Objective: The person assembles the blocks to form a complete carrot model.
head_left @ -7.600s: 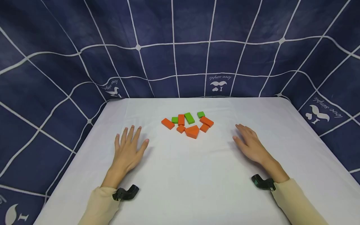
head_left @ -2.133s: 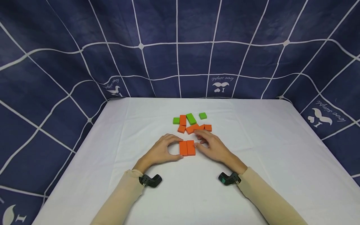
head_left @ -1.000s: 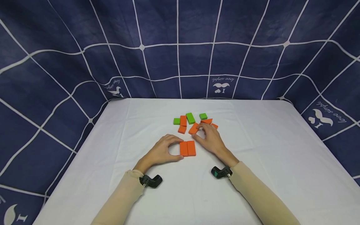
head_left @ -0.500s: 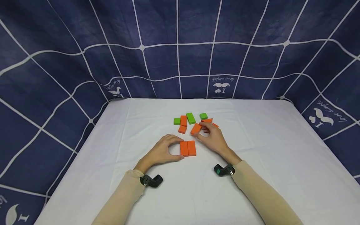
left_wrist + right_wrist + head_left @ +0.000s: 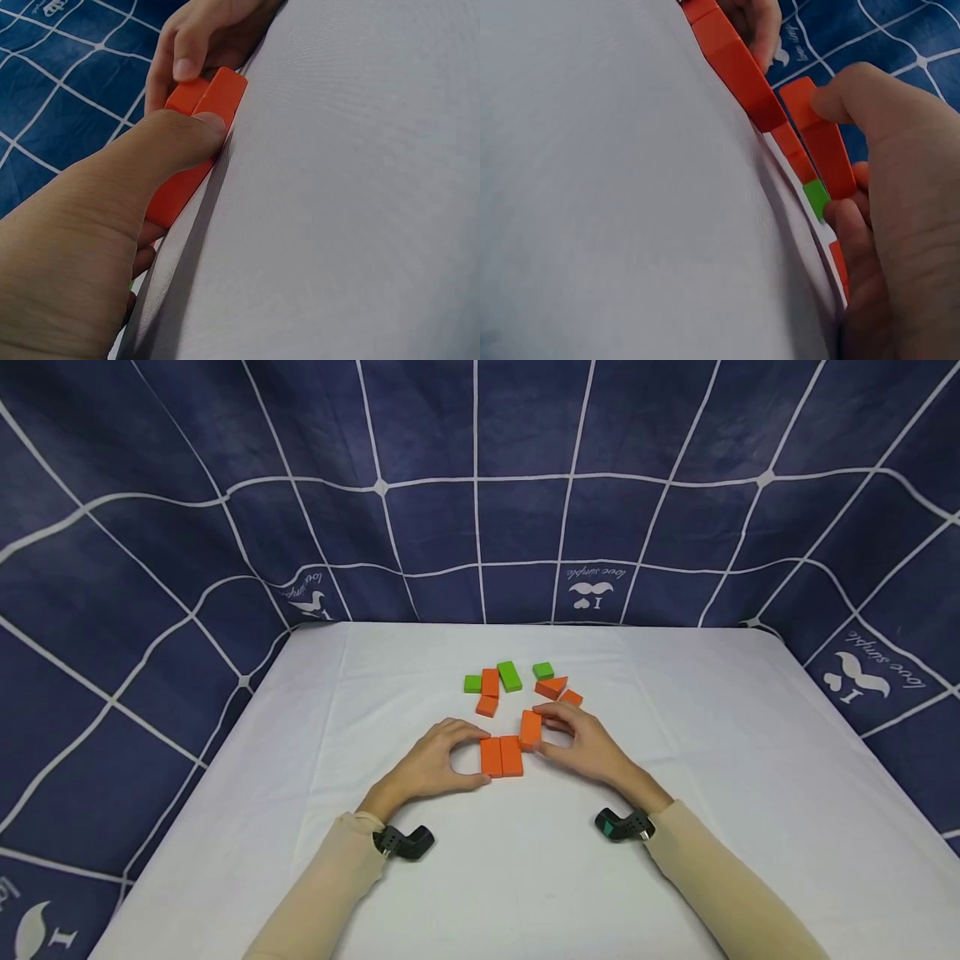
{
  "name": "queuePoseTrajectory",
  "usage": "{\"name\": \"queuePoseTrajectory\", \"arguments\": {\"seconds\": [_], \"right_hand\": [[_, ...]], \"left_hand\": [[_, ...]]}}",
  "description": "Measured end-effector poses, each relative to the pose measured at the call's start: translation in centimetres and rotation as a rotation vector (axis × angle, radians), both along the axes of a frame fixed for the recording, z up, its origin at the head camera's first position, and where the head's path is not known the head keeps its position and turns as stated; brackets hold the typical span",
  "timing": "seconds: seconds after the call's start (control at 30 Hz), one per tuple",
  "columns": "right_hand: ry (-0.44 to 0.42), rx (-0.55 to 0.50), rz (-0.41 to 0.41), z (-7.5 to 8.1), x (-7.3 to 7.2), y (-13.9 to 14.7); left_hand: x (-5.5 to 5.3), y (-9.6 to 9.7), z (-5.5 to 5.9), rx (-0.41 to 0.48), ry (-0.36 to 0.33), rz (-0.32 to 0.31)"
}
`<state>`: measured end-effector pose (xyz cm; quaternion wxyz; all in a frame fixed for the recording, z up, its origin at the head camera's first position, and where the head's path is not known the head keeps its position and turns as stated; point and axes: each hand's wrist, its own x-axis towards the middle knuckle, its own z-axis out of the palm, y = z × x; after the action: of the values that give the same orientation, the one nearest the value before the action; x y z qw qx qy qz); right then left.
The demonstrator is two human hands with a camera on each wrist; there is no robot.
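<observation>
Two rectangular orange blocks lie side by side on the white cloth in the head view. My left hand pinches the left block lengthwise, thumb at its near end and index finger at its far end. The right block of the pair rests against it. A third rectangular orange block is in my right hand, pinched between thumb and fingers just beyond the pair's far right corner. In the right wrist view this held block appears raised and tilted, with the thumb on one end.
Farther back lie green blocks, one long and two small, an upright-lying orange rectangle, a small orange block, an orange wedge and another small orange piece. A navy checked curtain hangs behind the table.
From lying flat and apart, both hands came together at the orange pair. Lately my right hand has picked an orange block from the back group and brought it nearer, beside the pair. The left stays still.
</observation>
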<state>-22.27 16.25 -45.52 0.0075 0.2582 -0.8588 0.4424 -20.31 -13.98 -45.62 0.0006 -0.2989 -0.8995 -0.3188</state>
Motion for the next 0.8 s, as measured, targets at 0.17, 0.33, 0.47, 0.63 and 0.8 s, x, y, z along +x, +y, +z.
{"name": "queuePoseTrajectory", "arguments": {"seconds": [0.17,0.33,0.47,0.63,0.8], "right_hand": [[0.023,0.027,0.082,0.03,0.56,0.64],[0.031,0.057,0.143,-0.11,0.81,0.99],[0.042,0.080,0.170,-0.20,0.93,1.06],[0.074,0.125,0.184,-0.16,1.05,0.98],[0.115,0.162,0.176,0.03,0.96,0.82]], "left_hand": [[0.02,-0.09,-0.04,0.000,-0.007,0.004],[0.10,-0.05,0.00,0.007,-0.013,0.007],[0.10,0.02,-0.01,0.004,-0.019,0.007],[0.10,0.04,-0.06,0.002,-0.015,0.004],[0.00,-0.07,-0.05,-0.001,-0.002,0.007]]}}
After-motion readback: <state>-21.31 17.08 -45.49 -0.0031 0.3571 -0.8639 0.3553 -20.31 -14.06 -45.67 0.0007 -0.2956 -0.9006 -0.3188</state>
